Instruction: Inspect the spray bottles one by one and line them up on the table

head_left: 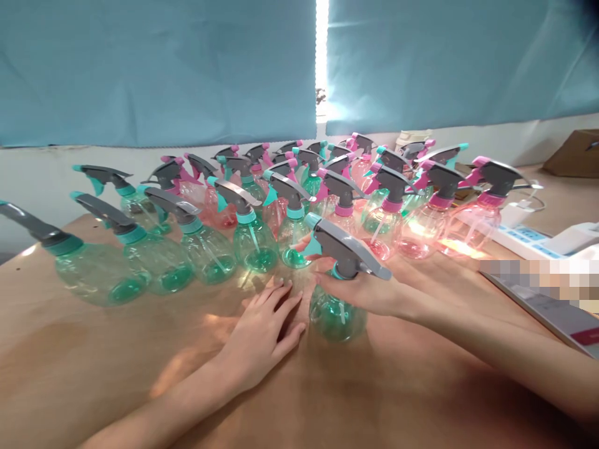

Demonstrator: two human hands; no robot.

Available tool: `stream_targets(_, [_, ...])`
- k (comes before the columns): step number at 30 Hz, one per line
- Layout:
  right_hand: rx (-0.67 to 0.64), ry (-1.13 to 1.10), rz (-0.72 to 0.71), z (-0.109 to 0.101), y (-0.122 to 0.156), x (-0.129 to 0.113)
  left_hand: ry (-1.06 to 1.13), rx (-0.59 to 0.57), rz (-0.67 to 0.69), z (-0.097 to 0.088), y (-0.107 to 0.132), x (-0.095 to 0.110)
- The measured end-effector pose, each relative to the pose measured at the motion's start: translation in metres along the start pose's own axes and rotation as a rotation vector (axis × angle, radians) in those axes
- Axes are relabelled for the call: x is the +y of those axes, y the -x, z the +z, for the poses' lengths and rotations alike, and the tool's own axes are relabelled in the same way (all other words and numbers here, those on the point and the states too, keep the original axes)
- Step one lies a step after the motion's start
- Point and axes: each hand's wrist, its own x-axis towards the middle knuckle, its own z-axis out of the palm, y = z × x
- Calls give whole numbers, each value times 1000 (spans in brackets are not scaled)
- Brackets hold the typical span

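My right hand (360, 292) is wrapped round the neck of a clear green spray bottle (339, 321) with a grey and turquoise trigger head. That bottle is upright, at the front of the group. To its left, my left hand (269, 318) lies on the wooden table (262, 411), fingers stretched out and holding nothing. Just beyond my hands stand a green spray bottle (256, 244) and another green spray bottle (294, 234). Part of the second one is hidden behind my right hand's fingers. A pink spray bottle (381, 227) stands behind the held one.
Several more green and pink spray bottles fill the back of the table. At right are a white power strip (524, 240) with plugs, a flat grey box (538, 305) and a brown cardboard box (573, 156). Blue curtains (159, 68) hang behind.
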Motion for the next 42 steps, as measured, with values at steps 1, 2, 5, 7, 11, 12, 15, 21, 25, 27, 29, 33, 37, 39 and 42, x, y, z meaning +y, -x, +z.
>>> stream_targets(1, [-7, 0, -5, 0, 0, 1, 2, -6, -4, 0, 0, 0])
stream_targets(2, [-15, -3, -8, 1, 0, 2, 5, -10, -8, 0, 0, -1])
stream_targets(5, [-22, -10, -9, 2, 1, 7, 23, -13, -3, -1, 0, -1])
stream_targets(7, [-9, -27, -8, 3, 2, 9, 44, -11, 1, -2, 0, -1])
stream_targets(11, [-33, -111, -27, 4, 1, 11, 96, -14, -26, -4, 0, 1])
stream_targets(12, [-50, -126, -32, 4, 1, 11, 113, -14, -33, -5, -1, 2])
stream_targets(15, [-70, -131, -40, 3, 0, 10, 166, -14, -37, -6, -1, 5])
stream_targets(21, [-45, -144, -39, 7, 2, 13, 330, 26, -66, -6, -1, 19])
stream_targets(25, [-31, -242, -82, 16, 2, 9, 468, 67, -89, -3, 3, 30])
stream_targets(27, [-33, -254, -74, 23, 1, 5, 525, 86, -130, -1, 7, 34])
stream_targets(29, [-34, -248, -56, 31, 1, -1, 577, 98, -185, 0, 12, 36])
stream_targets(33, [-22, -287, -18, 52, 0, -15, 733, 149, -280, -6, 28, 38])
stream_targets(37, [-42, -321, -1, 80, -3, -30, 794, 172, -362, -18, 50, 32])
stream_targets(39, [-67, -316, -14, 96, -5, -39, 728, 228, -352, -22, 63, 24])
stream_targets(42, [-123, -322, -63, 123, -9, -53, 642, 350, -321, -27, 85, 7])
